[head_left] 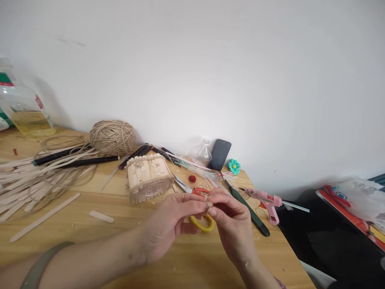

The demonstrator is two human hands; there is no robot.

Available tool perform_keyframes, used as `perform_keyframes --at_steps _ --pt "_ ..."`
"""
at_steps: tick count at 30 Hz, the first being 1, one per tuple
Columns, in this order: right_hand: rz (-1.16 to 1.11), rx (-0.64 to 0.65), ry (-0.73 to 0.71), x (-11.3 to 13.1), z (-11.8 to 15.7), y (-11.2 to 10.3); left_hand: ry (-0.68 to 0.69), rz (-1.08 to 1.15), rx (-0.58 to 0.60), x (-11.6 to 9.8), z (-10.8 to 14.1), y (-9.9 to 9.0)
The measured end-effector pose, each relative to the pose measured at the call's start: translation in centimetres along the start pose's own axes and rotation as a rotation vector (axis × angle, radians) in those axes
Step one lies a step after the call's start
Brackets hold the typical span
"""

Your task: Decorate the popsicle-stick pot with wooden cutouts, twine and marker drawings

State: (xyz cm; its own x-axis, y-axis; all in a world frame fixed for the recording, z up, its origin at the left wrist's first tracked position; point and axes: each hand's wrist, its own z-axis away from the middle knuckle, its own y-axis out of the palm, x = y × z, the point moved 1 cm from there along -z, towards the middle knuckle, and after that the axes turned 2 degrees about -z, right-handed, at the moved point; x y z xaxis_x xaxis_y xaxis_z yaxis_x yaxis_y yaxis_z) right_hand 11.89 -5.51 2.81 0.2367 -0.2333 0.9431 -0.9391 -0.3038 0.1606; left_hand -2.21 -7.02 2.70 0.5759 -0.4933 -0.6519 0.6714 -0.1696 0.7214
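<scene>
My left hand (174,214) and my right hand (233,224) meet above the table, fingertips closed on a small pale chip (209,204), perhaps wood; its exact kind is too small to make out. Partly hidden behind the fingers lie scissors (205,225) with red and yellow handles, blades pointing away to the left. Just left of the blades, a small basket of craft sticks (150,174) rests tilted, trimmed with twine and decorated with small petal-like pieces. A dark red rosette (192,178) sits beyond the scissors.
Craft sticks (45,216) and dark markers (90,160) spread leftward near a twine ball (112,136). A pink glue gun (270,202) lies at the table's right edge beside a dark green-handled tool (252,212). A phone (219,154) and clear bottle (204,151) stand by the wall.
</scene>
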Motion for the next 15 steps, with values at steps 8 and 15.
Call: perform_keyframes --at_steps 8,15 --pt "0.252 0.003 -0.120 0.5 -2.0 0.4 -0.023 -0.320 -0.058 -1.1 1.1 -2.8" --pt "0.842 0.401 -0.290 1.3 -7.3 2.9 0.486 -1.165 -0.076 -4.2 4.5 -5.8"
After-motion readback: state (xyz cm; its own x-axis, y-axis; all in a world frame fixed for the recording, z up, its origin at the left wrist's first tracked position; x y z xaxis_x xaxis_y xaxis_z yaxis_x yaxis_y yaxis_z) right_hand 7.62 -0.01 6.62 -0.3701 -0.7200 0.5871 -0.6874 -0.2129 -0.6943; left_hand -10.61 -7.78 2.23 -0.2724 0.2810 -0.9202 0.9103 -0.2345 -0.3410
